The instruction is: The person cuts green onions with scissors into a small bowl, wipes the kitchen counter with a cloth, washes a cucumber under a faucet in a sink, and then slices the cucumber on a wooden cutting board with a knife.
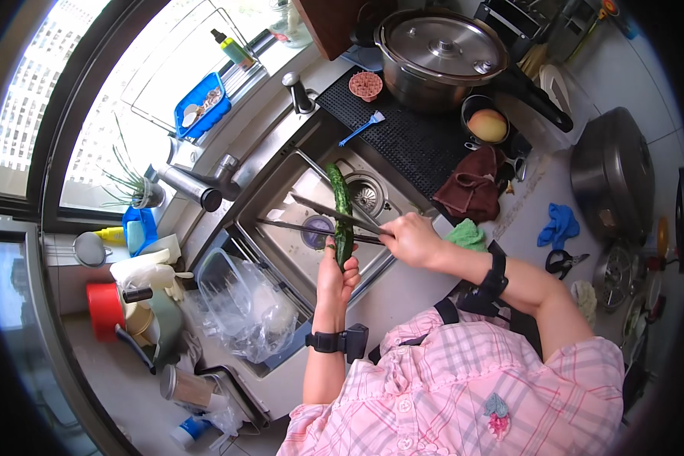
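Over the sink basin (273,251), my left hand (337,272) grips the lower end of a long green cucumber (340,196), which points away from me. My right hand (408,238) is closed on the handle end of a knife (325,211), whose long blade crosses the cucumber's middle. A second dark bar (285,226) runs below the blade, behind the cucumber; whether it is a rack rod or part of a tool I cannot tell. Beneath, the basin shows a metal drain strainer (365,194) and a round purple item (317,231).
A pressure cooker (442,51) stands on a black drying mat (404,137) beyond the basin, near a blue brush (363,128). A brown cloth (473,185) and a green cloth (465,235) lie to the right. Leftward are the faucet (191,185) and plastic bags (256,313).
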Available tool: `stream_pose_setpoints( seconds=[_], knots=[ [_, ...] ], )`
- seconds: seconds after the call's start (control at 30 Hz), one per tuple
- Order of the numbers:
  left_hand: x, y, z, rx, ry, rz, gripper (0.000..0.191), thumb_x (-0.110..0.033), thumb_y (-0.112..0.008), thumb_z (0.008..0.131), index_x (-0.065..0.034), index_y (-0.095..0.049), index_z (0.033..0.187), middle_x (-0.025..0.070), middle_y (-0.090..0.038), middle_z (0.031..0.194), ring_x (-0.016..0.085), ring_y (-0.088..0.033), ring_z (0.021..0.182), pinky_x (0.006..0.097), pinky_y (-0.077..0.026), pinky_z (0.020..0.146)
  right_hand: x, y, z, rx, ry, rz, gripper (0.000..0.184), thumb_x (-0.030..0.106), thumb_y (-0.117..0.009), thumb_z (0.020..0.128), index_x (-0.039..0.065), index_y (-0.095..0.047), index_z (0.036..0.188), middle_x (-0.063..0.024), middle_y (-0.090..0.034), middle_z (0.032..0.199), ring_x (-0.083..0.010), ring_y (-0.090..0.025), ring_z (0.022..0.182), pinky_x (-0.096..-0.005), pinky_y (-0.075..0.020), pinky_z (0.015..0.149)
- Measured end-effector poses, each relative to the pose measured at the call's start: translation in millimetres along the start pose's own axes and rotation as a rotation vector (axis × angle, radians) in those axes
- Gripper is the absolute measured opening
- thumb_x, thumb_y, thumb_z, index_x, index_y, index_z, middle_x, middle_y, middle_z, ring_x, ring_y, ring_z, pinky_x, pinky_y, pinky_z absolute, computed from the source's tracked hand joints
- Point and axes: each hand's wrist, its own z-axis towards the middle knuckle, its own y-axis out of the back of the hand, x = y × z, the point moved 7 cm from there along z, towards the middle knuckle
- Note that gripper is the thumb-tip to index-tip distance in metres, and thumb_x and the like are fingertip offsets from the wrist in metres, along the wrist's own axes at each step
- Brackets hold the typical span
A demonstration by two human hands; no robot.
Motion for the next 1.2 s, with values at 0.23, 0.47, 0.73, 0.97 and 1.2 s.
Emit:
stream_pose_setpoints(
  seconds=[0.23,0.47,0.73,0.97,1.2],
  knots=[
    [1,-1,1,-0.020,-0.001,-0.032,0.057,-0.052,-0.035,0.099,0.0014,-0.052,0.102,-0.0036,-0.033,0.053,0.005,-0.021,0.039,0.0203,-0.016,0.036,-10,13,-18,-0.050,0.032,0.002,0.018,0.023,-0.062,0.081,0.008,-0.072,0.084,-0.0185,-0.063,0.069,-0.0370,-0.064,0.068,-0.0460,-0.0505,0.064],
    [4,6,4,0.002,0.008,-0.033,0.055,-0.052,-0.031,0.100,-0.0012,-0.053,0.100,-0.0039,-0.032,0.052,0.005,-0.022,0.039,0.0219,-0.016,0.036,5,16,-17,0.060,0.064,0.005,0.017,0.024,-0.062,0.081,0.009,-0.072,0.082,-0.0163,-0.066,0.074,-0.0363,-0.065,0.075,-0.0467,-0.0521,0.071],
    [7,22,-8,-0.025,0.060,0.078,0.056,-0.053,-0.036,0.098,-0.0007,-0.055,0.100,-0.0045,-0.032,0.051,0.004,-0.020,0.037,0.0210,-0.014,0.035,-55,29,81,-0.023,-0.109,-0.116,0.021,0.025,-0.065,0.077,0.004,-0.071,0.080,-0.0204,-0.067,0.080,-0.0375,-0.066,0.082,-0.0470,-0.0526,0.075],
    [4,54,-5,-0.072,0.062,0.060,0.056,-0.053,-0.041,0.097,0.0006,-0.058,0.101,-0.0053,-0.032,0.050,0.004,-0.020,0.038,0.0220,-0.015,0.035,-23,2,42,0.145,0.066,-0.222,0.017,0.019,-0.062,0.075,0.004,-0.070,0.077,-0.0204,-0.066,0.077,-0.0372,-0.066,0.077,-0.0472,-0.0530,0.073],
    [-5,57,-15,-0.202,-0.042,0.238,0.043,-0.050,-0.048,0.095,-0.0095,-0.053,0.081,-0.0040,-0.036,0.051,0.004,-0.027,0.037,0.0217,-0.020,0.035,-45,28,83,-0.026,-0.068,-0.239,0.018,0.017,-0.060,0.075,0.002,-0.069,0.077,-0.0218,-0.067,0.080,-0.0378,-0.066,0.079,-0.0472,-0.0536,0.072]
  ],
)
